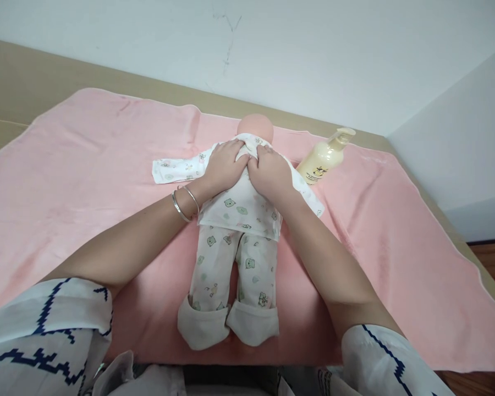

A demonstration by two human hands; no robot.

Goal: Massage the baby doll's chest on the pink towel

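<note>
Doll: bald doll in white animal-print top and trousers, lay on the pink cloth.
Left hand: rested on its upper body, fingers released, silver bangles at the wrist.
Right hand: lay alongside, fingers released.
Bottle: cream pump bottle, beside one sleeve.

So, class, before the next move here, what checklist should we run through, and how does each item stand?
1. Both hands on the top: ok; left hand and right hand rest side by side on the top.
2. Wrists bare: not ok; bangles on the left one.
3. Bottle clear of the hands: ok; the bottle is beyond the right hand.
4. Blanket smooth: not ok; the blanket has creases.
5. Doll face up: cannot tell; only the crown of the doll's head shows.
</note>
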